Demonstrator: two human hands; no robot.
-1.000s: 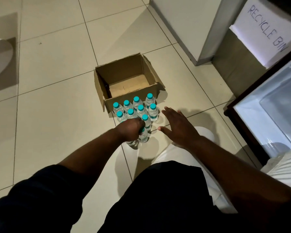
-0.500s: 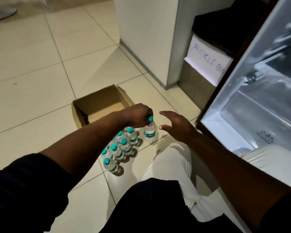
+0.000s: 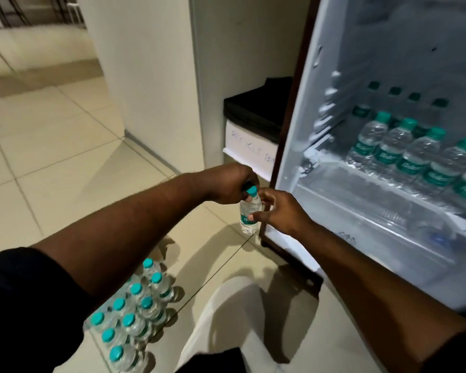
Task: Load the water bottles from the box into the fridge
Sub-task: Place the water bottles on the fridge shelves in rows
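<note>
Held bottle (image 3: 250, 214): clear, teal cap, teal label band. Floor bottles (image 3: 135, 305): clear, teal caps. Shelf bottles (image 3: 414, 157): clear, teal caps, teal labels with white script. Fridge (image 3: 361, 63) interior: white; frame apparently dark brown. Floor (image 3: 51, 146): cream tiles, grey grout. Bin (image 3: 253, 114): black liner, white sign.

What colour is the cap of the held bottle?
Teal cap on the held bottle, head view.

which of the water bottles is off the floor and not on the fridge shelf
The bottle held by its teal cap in the left hand, with the right hand closing on its body. The others stand grouped on the floor or on the fridge shelf.
</note>
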